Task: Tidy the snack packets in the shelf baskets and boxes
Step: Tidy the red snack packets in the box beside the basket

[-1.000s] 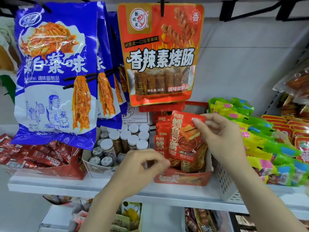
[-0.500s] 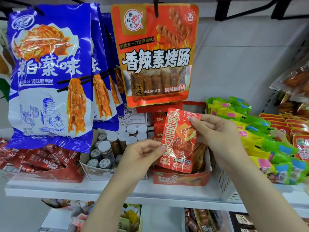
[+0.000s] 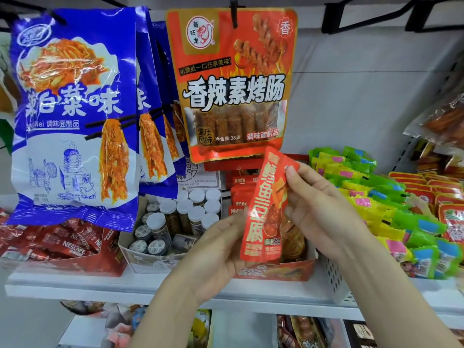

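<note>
A small red snack packet [image 3: 266, 209] with yellow characters stands upright in the air in front of the red display box [image 3: 276, 273]. My right hand [image 3: 324, 212] pinches its upper right corner between thumb and fingers. My left hand [image 3: 218, 249] grips its lower left edge from the side. More red packets of the same kind [image 3: 241, 194] stand in the box behind it. Brown packets [image 3: 292, 241] lie at the box's front right.
Blue bags [image 3: 72, 116] and an orange-red bag [image 3: 233, 84] hang from hooks above. A white box of small jars [image 3: 180, 217] and a red Nescafe box [image 3: 62, 247] sit left. A white basket [image 3: 336, 280] of green-yellow packets [image 3: 391, 212] sits right. A lower shelf holds more snacks.
Both hands lifted the red packet up out of the box and turned it upright and edge-on. My left hand rose from the box's front and took hold of its lower edge.
</note>
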